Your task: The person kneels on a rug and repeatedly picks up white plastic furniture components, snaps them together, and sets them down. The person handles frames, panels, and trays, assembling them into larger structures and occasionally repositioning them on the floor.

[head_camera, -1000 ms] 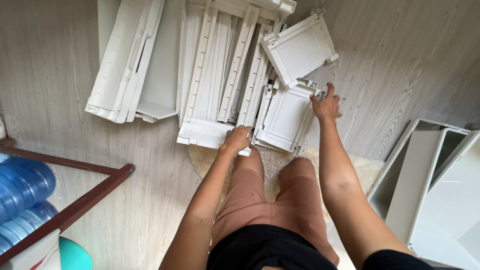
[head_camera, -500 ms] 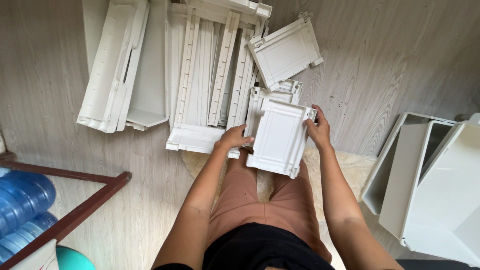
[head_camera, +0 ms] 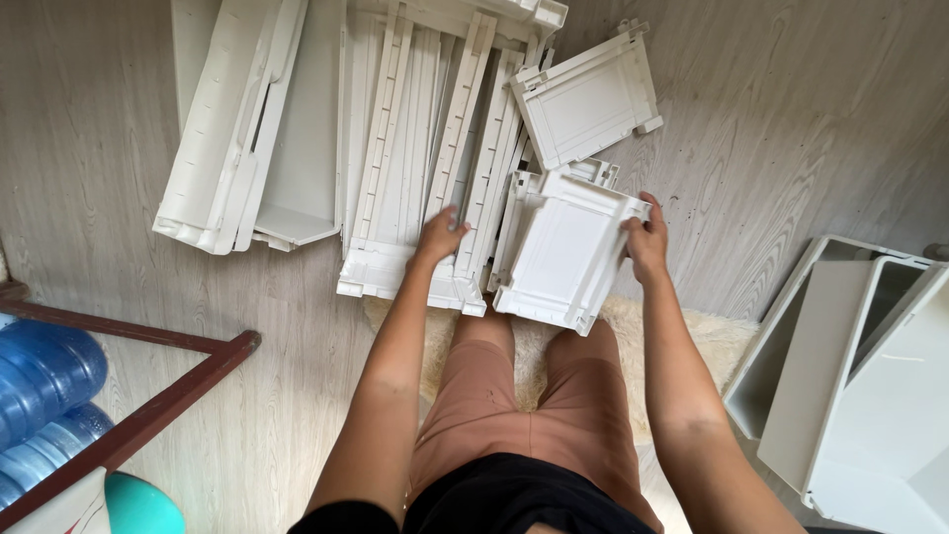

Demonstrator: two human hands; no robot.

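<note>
Fingers (head_camera: 636, 223) of my right hand (head_camera: 647, 242) curl over the upper right edge of a small white plastic panel (head_camera: 565, 252), thumb on the near face, closed firmly on it so the panel hangs tilted above the floor, its lower corner over the cream rug (head_camera: 692, 336) just ahead of my knees. My left hand (head_camera: 438, 237) lies flat, its fingers spread and closed on nothing, pressing on the long ribbed white panels (head_camera: 435, 148) stacked on the wooden floor (head_camera: 781, 138). To do this well, I judge the panel wants a second point of support: one edge grip lets it swing, so I would bring the left hand to the opposite long side before turning it, and keep the clips along its rim away from the stack. Directly under the lifted panel sits another small panel (head_camera: 529, 198) of the same kind, partly hidden, and a third small panel (head_camera: 588, 99) lies at an angle just beyond, near the top of the ribbed stack. Edges crowd the left and far sides: the stack touches or nearly touches the held piece on its left. Open floor lies to the right of my right hand, between it and the large white box sections (head_camera: 860, 376) at the far right, and that is the freest room for swinging the piece. On the left, a dark red frame (head_camera: 168, 396) and blue water bottles (head_camera: 44, 371) stand well apart from the work.
</note>
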